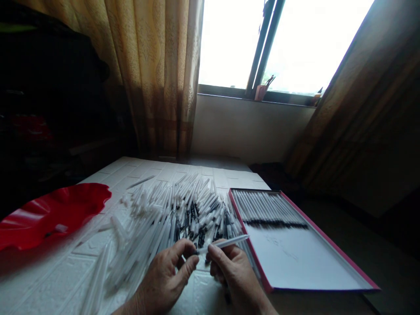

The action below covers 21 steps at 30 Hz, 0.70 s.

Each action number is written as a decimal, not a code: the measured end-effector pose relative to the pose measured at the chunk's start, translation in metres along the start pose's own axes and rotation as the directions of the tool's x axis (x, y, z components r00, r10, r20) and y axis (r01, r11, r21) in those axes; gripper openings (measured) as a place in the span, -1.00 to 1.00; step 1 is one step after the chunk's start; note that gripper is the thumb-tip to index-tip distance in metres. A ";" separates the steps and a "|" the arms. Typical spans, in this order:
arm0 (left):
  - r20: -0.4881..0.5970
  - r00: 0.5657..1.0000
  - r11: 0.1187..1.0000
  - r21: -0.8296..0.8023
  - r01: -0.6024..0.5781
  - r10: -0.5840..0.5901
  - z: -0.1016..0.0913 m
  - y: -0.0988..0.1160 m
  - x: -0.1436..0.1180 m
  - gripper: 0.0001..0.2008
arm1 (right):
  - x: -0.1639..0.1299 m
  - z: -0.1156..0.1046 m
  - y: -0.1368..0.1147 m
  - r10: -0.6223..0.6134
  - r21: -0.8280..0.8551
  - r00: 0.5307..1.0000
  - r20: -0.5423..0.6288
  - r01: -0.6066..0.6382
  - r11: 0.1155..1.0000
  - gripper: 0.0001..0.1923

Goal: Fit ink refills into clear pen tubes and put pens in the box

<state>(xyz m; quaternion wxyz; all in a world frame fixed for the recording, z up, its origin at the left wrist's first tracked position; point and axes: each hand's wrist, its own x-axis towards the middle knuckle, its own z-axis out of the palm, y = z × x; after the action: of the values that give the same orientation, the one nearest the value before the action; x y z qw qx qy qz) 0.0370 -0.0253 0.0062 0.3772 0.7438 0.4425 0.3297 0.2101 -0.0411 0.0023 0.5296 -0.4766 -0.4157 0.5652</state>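
Between thumb and fingers, my right hand (231, 264) grips a pale, translucent pen (231, 242), its tip pointing right. My left hand (170, 271) pinches at the pen's other end, where a small dark piece (196, 252) shows; whether it is a plug or a cap I cannot tell. Beyond both hands spreads a pile of clear pen barrels (151, 223), mixed with dark-ended pen parts (197, 214). To the right lies a shallow pink-edged box (267, 267) with a row of pens (272, 210) laid side by side at its far end, dark ends toward me.
A red wavy-rimmed dish (62, 205) sits on the left of the white brick-patterned table (82, 262). Behind the table are a patterned curtain (160, 78) and a window, with a small pink pot (261, 92) holding sticks on its sill.
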 end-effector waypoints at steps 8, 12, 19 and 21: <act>0.083 0.992 0.978 -0.178 0.108 -0.094 0.004 -0.005 0.000 -0.33 | 0.001 0.000 0.001 0.014 0.015 1.000 0.017 -0.014 1.000 -0.45; 0.063 0.994 0.978 -0.181 0.100 -0.090 0.005 -0.006 0.002 -0.37 | 0.000 0.000 0.001 0.006 0.012 1.000 0.013 -0.006 1.000 -0.45; 0.011 0.999 0.990 -0.135 0.036 -0.034 0.002 -0.004 0.001 -0.55 | 0.001 0.000 0.001 -0.007 0.001 1.000 0.011 0.007 1.000 -0.45; 0.010 0.999 0.993 -0.110 0.035 -0.034 0.002 -0.004 0.001 -0.57 | 0.000 0.000 0.000 0.001 -0.003 1.000 0.007 -0.001 1.000 -0.44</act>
<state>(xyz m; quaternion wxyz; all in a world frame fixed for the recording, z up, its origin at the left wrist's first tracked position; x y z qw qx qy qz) 0.0367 -0.0237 0.0018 0.4251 0.7155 0.4348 0.3438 0.2095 -0.0407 0.0020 0.5271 -0.4758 -0.4180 0.5666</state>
